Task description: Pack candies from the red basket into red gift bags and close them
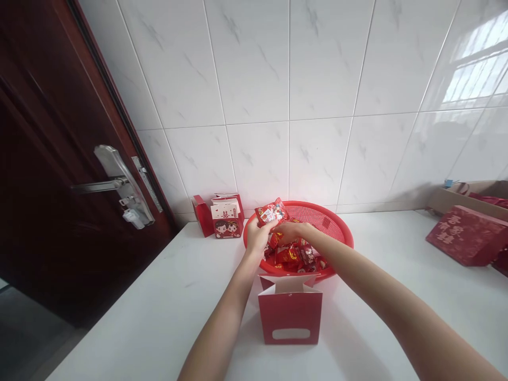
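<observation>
A shiny red snack packet (273, 211) is pinched in my left hand (259, 236), raised over the left rim of a red plastic basket (344, 233). My right hand (292, 232) reaches down into the basket beside it, fingers among several red wrapped snack packets (289, 255); the fingertips are hidden, so their grip does not show. Right in front of the basket stands a red paper gift box (291, 317), upright with its top open. Its inside is only partly visible.
Against the tiled wall stand several red gift boxes (227, 218), one printed with cartoon figures. On the right lie a dark red box (468, 235) and a cardboard carton (448, 199). A brown door (59, 132) with a metal handle borders the white table (190, 286) on the left.
</observation>
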Available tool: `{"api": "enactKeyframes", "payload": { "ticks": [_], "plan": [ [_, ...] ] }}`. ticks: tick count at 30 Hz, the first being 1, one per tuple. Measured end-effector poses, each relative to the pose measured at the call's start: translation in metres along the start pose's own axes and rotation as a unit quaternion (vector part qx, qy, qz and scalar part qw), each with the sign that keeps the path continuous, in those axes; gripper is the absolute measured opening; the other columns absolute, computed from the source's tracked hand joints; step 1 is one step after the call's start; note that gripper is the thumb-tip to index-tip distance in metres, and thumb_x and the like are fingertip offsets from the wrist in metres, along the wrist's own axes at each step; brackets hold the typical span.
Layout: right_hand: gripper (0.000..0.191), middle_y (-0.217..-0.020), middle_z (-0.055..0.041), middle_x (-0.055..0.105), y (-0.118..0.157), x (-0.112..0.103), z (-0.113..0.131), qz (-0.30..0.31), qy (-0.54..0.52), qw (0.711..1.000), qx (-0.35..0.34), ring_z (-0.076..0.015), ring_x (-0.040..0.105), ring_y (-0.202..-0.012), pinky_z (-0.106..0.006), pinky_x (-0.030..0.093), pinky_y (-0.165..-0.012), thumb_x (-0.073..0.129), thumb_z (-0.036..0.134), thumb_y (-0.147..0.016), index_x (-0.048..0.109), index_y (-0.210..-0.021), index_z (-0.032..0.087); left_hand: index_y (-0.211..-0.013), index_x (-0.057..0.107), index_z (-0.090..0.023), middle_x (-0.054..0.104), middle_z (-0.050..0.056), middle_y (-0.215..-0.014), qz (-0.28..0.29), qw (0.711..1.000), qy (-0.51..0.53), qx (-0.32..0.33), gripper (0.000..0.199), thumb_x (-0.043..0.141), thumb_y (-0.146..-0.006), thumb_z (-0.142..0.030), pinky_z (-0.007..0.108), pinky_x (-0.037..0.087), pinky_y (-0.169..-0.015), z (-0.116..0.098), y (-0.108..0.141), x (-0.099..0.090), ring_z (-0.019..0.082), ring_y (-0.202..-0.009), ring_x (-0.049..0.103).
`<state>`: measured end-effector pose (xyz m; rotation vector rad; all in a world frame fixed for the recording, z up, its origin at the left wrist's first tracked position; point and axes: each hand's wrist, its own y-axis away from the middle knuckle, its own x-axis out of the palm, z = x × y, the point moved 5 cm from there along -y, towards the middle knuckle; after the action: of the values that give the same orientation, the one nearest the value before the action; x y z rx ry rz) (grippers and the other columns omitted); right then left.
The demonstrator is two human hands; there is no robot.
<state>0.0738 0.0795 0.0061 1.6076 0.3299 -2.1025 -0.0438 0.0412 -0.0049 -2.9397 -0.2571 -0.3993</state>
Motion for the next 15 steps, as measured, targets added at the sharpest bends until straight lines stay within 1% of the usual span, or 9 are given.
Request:
{"api": "enactKeyframes", "payload": {
  "ticks": [3, 5, 7, 10, 12, 13, 15],
  "plan": [
    [0.024, -0.090, -0.0037, 0.077, 0.006, 0.003, 0.001, 0.059, -0.019, 0.998, 0.013, -0.0203, 0.069, -0.068, -0.030, 0.052, -0.059, 0.071, 0.031, -0.079, 0.077, -0.103, 0.029, -0.073, 0.073, -0.020, 0.077, 0.004, -0.078, -0.013, 1.000, 0.002, -0.010, 0.026, 0.084, -0.051, -0.027, 0.031, 0.051, -0.068, 0.000, 0.000, 0.000, 0.022, -0.073, 0.069],
    [0.018, -0.085, -0.0043, 0.076, 0.010, 0.004, -0.004, 0.082, -0.020, 0.996, 0.027, -0.0195, 0.067, -0.062, -0.030, 0.051, -0.056, 0.066, 0.033, -0.082, 0.077, -0.095, 0.027, -0.073, 0.073, -0.020, 0.077, 0.003, -0.077, -0.020, 1.000, 0.002, -0.008, 0.028, 0.085, -0.049, -0.027, 0.031, 0.051, -0.069, 0.001, -0.002, -0.001, 0.022, -0.073, 0.069],
    [0.014, -0.079, -0.0050, 0.074, 0.012, 0.006, -0.010, 0.096, -0.010, 0.994, 0.044, -0.0195, 0.065, -0.059, -0.030, 0.050, -0.054, 0.068, 0.033, -0.080, 0.076, -0.087, 0.024, -0.076, 0.073, -0.020, 0.077, 0.003, -0.078, -0.023, 1.000, 0.004, -0.001, 0.031, 0.086, -0.049, -0.028, 0.031, 0.051, -0.071, 0.002, -0.003, -0.002, 0.021, -0.074, 0.069],
    [0.011, -0.068, -0.0057, 0.071, 0.012, 0.013, -0.017, 0.119, 0.014, 0.990, 0.068, -0.0213, 0.065, -0.057, -0.031, 0.051, -0.054, 0.076, 0.031, -0.072, 0.074, -0.075, 0.021, -0.082, 0.074, -0.019, 0.078, 0.005, -0.086, -0.027, 1.000, -0.010, 0.006, 0.032, 0.085, -0.053, -0.030, 0.031, 0.051, -0.071, 0.003, -0.003, -0.003, 0.022, -0.077, 0.070],
    [0.013, -0.065, -0.0063, 0.070, 0.011, 0.016, -0.020, 0.121, 0.031, 0.989, 0.075, -0.0237, 0.067, -0.060, -0.033, 0.052, -0.056, 0.080, 0.030, -0.069, 0.074, -0.073, 0.020, -0.083, 0.074, -0.019, 0.078, 0.007, -0.090, -0.030, 0.999, -0.019, 0.009, 0.032, 0.085, -0.055, -0.030, 0.031, 0.051, -0.070, 0.003, -0.003, -0.004, 0.023, -0.079, 0.070],
    [0.013, -0.067, -0.0073, 0.070, 0.010, 0.016, -0.020, 0.113, 0.039, 0.990, 0.073, -0.0254, 0.068, -0.063, -0.034, 0.053, -0.058, 0.079, 0.030, -0.070, 0.075, -0.075, 0.020, -0.084, 0.074, -0.018, 0.078, 0.007, -0.090, -0.029, 0.999, -0.019, 0.010, 0.032, 0.085, -0.056, -0.030, 0.031, 0.051, -0.070, 0.003, -0.002, -0.004, 0.023, -0.079, 0.070],
    [0.013, -0.078, -0.0105, 0.074, 0.010, 0.015, -0.018, 0.079, 0.055, 0.993, 0.061, -0.0293, 0.071, -0.074, -0.036, 0.054, -0.063, 0.075, 0.028, -0.075, 0.076, -0.084, 0.019, -0.085, 0.075, -0.018, 0.078, 0.006, -0.090, -0.023, 1.000, -0.011, 0.012, 0.032, 0.084, -0.057, -0.031, 0.031, 0.052, -0.071, 0.003, -0.003, -0.003, 0.022, -0.079, 0.071]
  ]
}}
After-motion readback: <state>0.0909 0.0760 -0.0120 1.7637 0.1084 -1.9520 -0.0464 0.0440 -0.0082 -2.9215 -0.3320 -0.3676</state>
